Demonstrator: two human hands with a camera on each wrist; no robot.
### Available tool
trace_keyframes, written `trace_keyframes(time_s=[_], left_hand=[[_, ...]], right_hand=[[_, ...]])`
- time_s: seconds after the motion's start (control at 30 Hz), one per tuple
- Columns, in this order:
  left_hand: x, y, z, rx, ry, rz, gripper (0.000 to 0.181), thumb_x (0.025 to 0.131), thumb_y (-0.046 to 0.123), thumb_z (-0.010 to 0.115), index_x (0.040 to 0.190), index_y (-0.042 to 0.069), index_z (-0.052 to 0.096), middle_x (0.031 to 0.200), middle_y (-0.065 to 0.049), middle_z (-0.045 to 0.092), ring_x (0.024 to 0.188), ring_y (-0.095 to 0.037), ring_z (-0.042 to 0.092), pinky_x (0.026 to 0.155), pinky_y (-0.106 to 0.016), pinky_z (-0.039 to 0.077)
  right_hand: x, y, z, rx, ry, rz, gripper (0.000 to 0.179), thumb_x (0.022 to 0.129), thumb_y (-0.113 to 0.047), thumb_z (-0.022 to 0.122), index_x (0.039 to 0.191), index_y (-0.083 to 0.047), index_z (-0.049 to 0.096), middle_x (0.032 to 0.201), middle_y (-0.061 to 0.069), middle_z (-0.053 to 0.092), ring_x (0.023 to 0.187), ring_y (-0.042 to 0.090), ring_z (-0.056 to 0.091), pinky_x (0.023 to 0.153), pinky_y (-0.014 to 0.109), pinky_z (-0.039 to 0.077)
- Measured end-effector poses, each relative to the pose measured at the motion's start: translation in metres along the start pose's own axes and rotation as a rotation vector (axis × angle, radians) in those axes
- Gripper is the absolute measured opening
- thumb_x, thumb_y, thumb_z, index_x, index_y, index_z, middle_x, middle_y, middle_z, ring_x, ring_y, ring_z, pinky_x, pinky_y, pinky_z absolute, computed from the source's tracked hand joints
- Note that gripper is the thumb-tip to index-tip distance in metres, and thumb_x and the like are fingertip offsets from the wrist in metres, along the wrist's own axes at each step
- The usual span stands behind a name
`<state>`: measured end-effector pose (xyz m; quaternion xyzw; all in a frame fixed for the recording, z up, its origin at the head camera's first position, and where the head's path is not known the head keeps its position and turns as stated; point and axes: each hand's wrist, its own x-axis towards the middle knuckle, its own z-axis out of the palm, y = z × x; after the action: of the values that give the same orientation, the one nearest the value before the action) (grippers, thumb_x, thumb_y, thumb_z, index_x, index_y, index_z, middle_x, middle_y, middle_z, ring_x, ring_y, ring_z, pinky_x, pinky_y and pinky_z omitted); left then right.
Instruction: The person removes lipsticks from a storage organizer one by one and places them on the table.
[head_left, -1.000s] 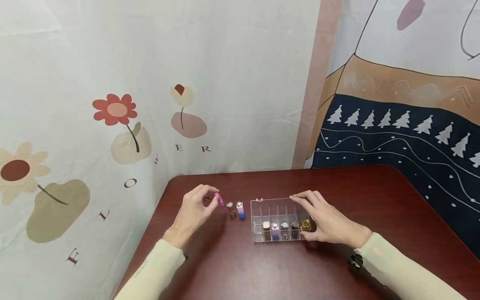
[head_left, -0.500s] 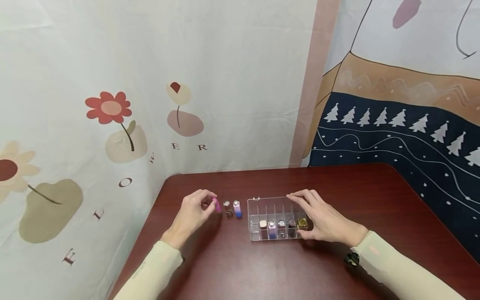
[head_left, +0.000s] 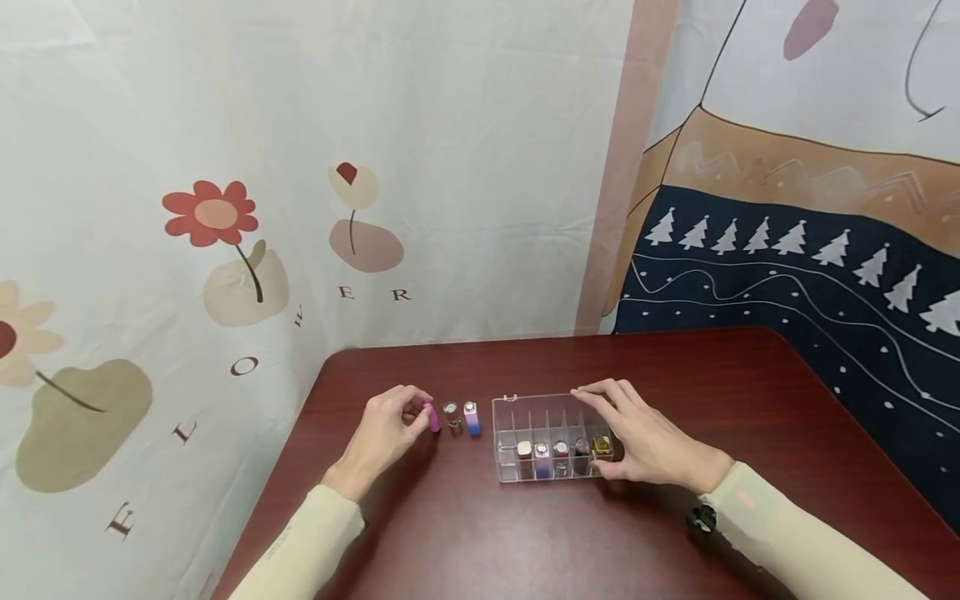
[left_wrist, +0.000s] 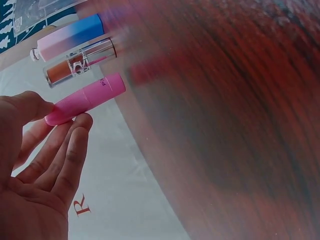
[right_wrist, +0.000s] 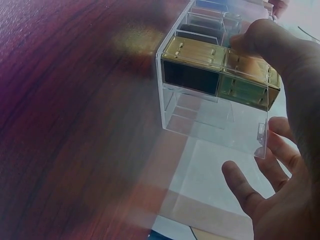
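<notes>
My left hand pinches a bright pink lipstick near its top end, thumb on one side and fingertips on the other. The lipstick stands upright at the table; whether its base touches the wood I cannot tell. Just right of it stand a clear lip gloss tube and a pink-to-blue lipstick. My right hand holds the right end of a clear divided box, thumb at the front and fingers at the back edge. A gold lipstick sits in the compartment nearest that hand.
Several lipsticks, among them a pink-and-blue one, fill the front row of the box; its leftmost front compartment and back row hold none. Dark red wood makes up the tabletop. Printed cloth hangs behind the table.
My left hand has lowered the pink lipstick and brought it from a tilt to upright beside the gloss tube. The right hand keeps its hold on the box; the head view shifted slightly.
</notes>
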<state>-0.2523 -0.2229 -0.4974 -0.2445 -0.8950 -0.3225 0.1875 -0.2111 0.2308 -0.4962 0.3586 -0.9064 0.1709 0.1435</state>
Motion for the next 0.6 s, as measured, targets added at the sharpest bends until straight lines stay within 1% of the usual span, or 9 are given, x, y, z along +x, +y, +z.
trace_keyframes(time_s=[0.27,0.43,0.6], left_hand=[[-0.0025,-0.0002,0.0012,0.026,-0.021,-0.016,0.015,0.098,-0.003,0.089,0.111,0.002,0.082,0.097,-0.007,0.082,0.083,-0.017,0.082,0.078,-0.032,0.072],[-0.0031,-0.0003,0.0018,0.022,-0.023,-0.014,0.015,0.098,-0.003,0.089,0.110,0.002,0.081,0.098,-0.007,0.082,0.083,-0.017,0.083,0.078,-0.032,0.072],[-0.0022,0.0000,0.0020,0.015,-0.030,-0.014,0.015,0.099,-0.003,0.088,0.111,0.002,0.081,0.099,-0.008,0.082,0.084,-0.017,0.083,0.079,-0.034,0.073]], right_hand=[[-0.0003,-0.0005,0.0011,-0.002,0.003,0.001,0.113,0.076,-0.032,0.108,0.172,-0.012,0.052,0.161,0.005,0.056,0.138,0.020,0.054,0.093,0.034,0.066],[-0.0003,-0.0007,0.0011,0.001,0.001,0.005,0.113,0.076,-0.032,0.108,0.172,-0.013,0.051,0.161,0.004,0.056,0.139,0.020,0.054,0.095,0.035,0.067],[-0.0002,-0.0002,0.0008,-0.002,0.006,0.001,0.113,0.076,-0.032,0.108,0.172,-0.012,0.051,0.161,0.005,0.056,0.138,0.020,0.054,0.093,0.034,0.067]])
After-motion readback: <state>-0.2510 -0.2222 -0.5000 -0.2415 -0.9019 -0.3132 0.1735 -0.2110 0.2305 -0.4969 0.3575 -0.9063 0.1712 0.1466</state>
